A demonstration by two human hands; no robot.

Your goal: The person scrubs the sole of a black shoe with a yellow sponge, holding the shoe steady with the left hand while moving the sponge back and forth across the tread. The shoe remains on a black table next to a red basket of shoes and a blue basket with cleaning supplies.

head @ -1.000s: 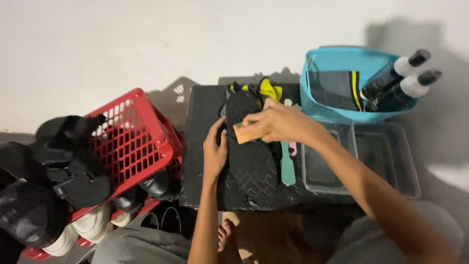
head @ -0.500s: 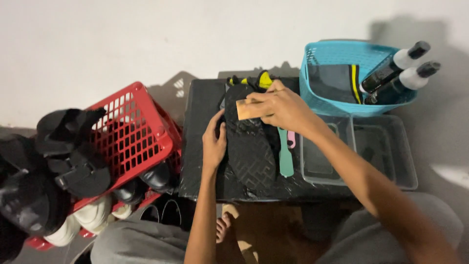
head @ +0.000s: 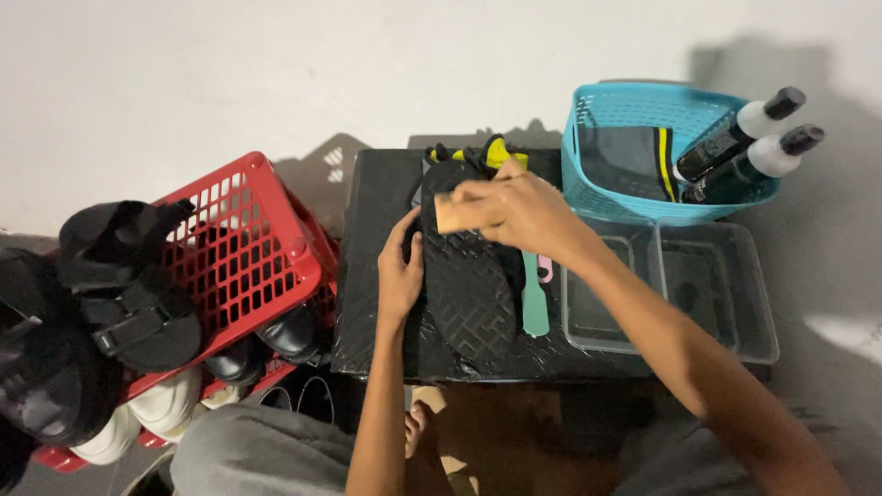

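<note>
Black sandal (head: pixel 469 285) lies sole-up, tread pattern showing, on the black-wrapped low table (head: pixel 367 312), roughly at the table's middle. Yellow-and-black straps (head: pixel 491 154) show at the sandal's far end.

Left hand (head: pixel 401 276): pressed against the sandal's left edge, fingers curled over the rim, gripping it in place. Nothing else in that hand.

Right hand (head: pixel 519 207): closed around a tan block, probably a brush or sponge (head: pixel 452 213), with one end sticking out past the fingers. The block sits on the far part of the sandal's sole; contact looks firm, but whether bristles are underneath cannot be told.

Relative to the sandal:
- Just right, on the table: a teal flat-handled tool (head: pixel 533 296), with something small and pink (head: pixel 546 269) beside it.
- Further right: two clear plastic trays (head: pixel 726 303), side by side.
- Right and beyond: a blue basket (head: pixel 634 119) holding a dark folded item and two dark bottles (head: pixel 749 152) with white necks, leaning out over its rim.
- Left, off the table: a red crate (head: pixel 248 248) tilted among black sandals (head: pixel 119 285) and white-soled shoes (head: pixel 165 409).
</note>
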